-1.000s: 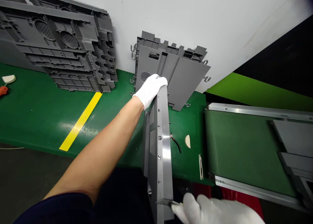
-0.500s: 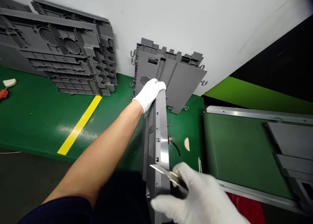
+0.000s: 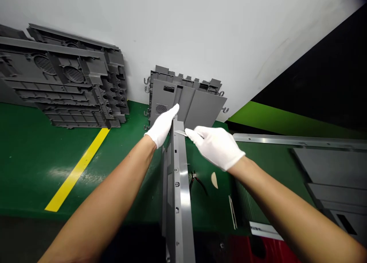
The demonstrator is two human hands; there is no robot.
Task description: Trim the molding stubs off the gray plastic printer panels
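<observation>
A grey plastic panel (image 3: 180,202) stands on its edge in front of me, its narrow side with small slots facing up. Wearing a white glove, my left hand (image 3: 164,125) grips the panel's far end. My right hand (image 3: 215,144), also gloved in white, is closed around a utility knife (image 3: 181,133). The knife's blade lies across the panel's top edge near the far end, close to my left hand; most of its handle is hidden in my fingers.
Grey moulded panels (image 3: 71,87) lean on the white wall at left, with more panels (image 3: 205,108) ahead. On the green table (image 3: 132,194) lie pliers (image 3: 195,177), a pale half-round piece (image 3: 214,180) and tweezers (image 3: 233,212). At right, a conveyor (image 3: 266,167) carries grey panels.
My right hand has carried the knife forward from near me to the panel's far end, where the blade meets the edge. My left hand still grips the panel. The view has shifted.
</observation>
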